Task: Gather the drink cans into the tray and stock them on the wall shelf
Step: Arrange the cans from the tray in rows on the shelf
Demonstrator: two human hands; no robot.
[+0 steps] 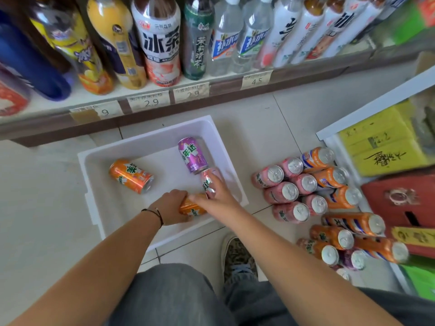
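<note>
A white tray (150, 142) lies on the tiled floor below the wall shelf (164, 107). Inside it an orange can (130, 176) lies on its side at the left and a purple can (192, 155) lies toward the back right. My left hand (170, 207) grips another orange can (191, 208) near the tray's front edge. My right hand (217, 192) holds a pink can (208, 182) just in front of the purple one. A pile of pink and orange cans (313, 196) lies on the floor to the right of the tray.
Tall drink bottles (160, 41) fill the wall shelf, with price tags (150, 102) along its edge. A white rack (367, 114) with yellow and red packs stands at the right. My shoe (237, 255) and knee (169, 295) are just in front of the tray.
</note>
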